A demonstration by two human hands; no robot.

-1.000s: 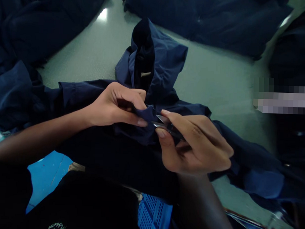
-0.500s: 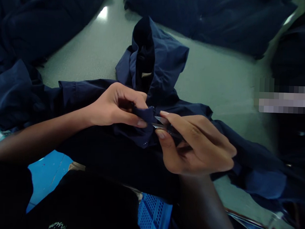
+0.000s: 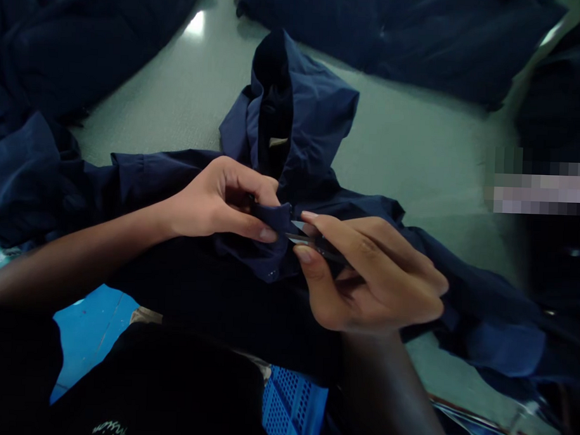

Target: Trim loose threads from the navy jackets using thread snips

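A navy hooded jacket [image 3: 317,110] lies spread on the table with its hood away from me, its lower part hanging over the near edge. My left hand [image 3: 228,199] pinches a folded edge of the jacket's fabric between thumb and fingers. Close to its right, my right hand [image 3: 368,271] is closed round small thread snips [image 3: 301,233]. The two blade tips point left, slightly parted, right at the edge of the pinched fabric. Most of the snips' body is hidden by my fingers.
More dark navy garments lie at the back left [image 3: 87,39] and along the far side [image 3: 396,37] of the pale table [image 3: 406,145]. Below are a blue perforated crate [image 3: 293,405] and a blue surface [image 3: 93,331]. A blurred-out patch covers something at the right.
Both hands hold nearly the same position. The snips and my right hand have shifted very slightly left, toward the pinched fabric edge.
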